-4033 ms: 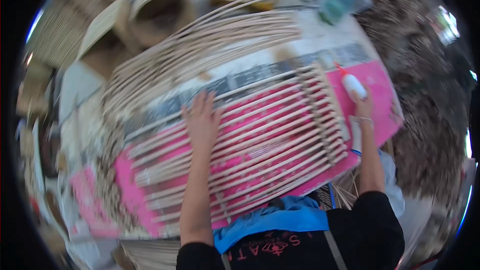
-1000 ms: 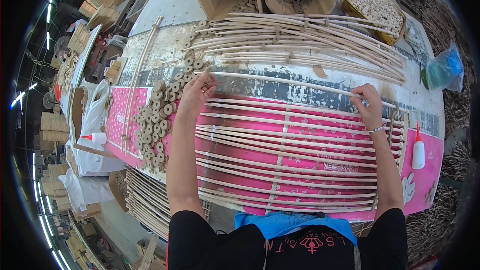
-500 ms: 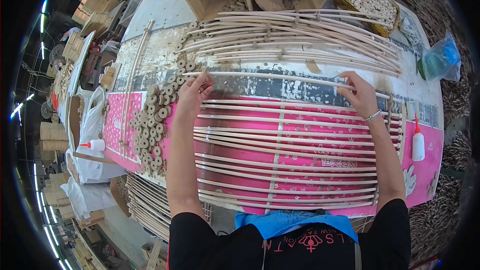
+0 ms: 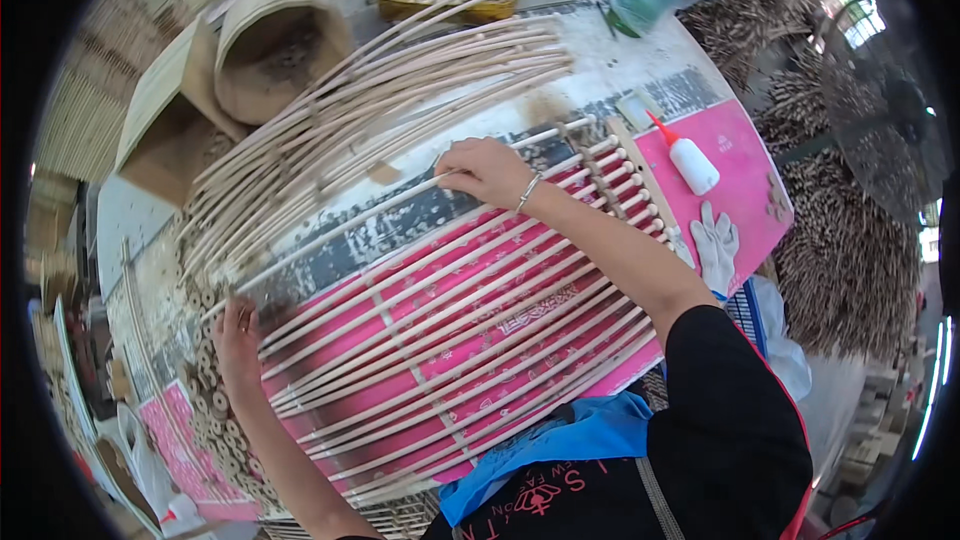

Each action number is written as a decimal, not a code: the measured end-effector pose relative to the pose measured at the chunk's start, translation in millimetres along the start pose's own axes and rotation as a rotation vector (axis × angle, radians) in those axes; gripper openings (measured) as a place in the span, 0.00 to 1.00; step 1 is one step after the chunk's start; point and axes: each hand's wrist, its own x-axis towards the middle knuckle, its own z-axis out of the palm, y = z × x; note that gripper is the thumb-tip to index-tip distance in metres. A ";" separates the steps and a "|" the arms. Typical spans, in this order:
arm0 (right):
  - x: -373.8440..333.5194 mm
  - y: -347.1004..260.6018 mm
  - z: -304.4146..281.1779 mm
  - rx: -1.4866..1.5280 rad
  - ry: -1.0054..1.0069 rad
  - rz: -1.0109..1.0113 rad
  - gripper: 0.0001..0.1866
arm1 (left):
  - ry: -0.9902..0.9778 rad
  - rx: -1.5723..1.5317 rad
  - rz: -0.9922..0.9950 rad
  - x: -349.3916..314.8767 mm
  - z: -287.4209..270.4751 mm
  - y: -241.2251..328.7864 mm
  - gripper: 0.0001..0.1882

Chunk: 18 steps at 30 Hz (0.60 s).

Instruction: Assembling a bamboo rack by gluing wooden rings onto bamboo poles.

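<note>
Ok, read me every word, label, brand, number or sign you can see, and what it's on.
I won't copy wording, only place it:
Black short-sleeved shirt: pinkish-red lettering with an emblem.
Bright pink patterned sheet: white lettering, partly covered, not clearly readable; a tiny white mark at right, too small.
White bottle with red nozzle: no lettering visible.

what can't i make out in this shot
All in the head view:
- Left hand: blurred, so whether its fingers are closed on the long pale rod is unclear.
- Part of that rod: hidden behind the right hand.
- Contents of the rounded wooden container: lost in shadow and blur.
- Rods at the bottom: cut off by the picture's lower edge.
</note>
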 end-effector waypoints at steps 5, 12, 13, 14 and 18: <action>-12.5 14.8 -7.1 -0.065 0.007 0.011 0.09 | -0.012 0.056 -0.007 -3.2 32.2 2.1 0.15; -11.4 23.8 -7.0 0.009 -0.004 0.006 0.10 | 0.007 0.786 0.207 -21.9 -8.9 38.4 0.12; -11.6 22.0 -8.5 -0.020 -0.017 0.008 0.10 | 0.044 0.783 0.341 -26.2 -1.0 40.6 0.12; -12.4 23.4 -9.2 -0.019 -0.011 -0.022 0.10 | 0.076 0.777 0.478 -31.5 20.0 41.2 0.12; -15.0 26.4 -10.5 0.006 -0.023 -0.062 0.11 | 0.019 1.387 0.870 -35.1 47.0 51.5 0.31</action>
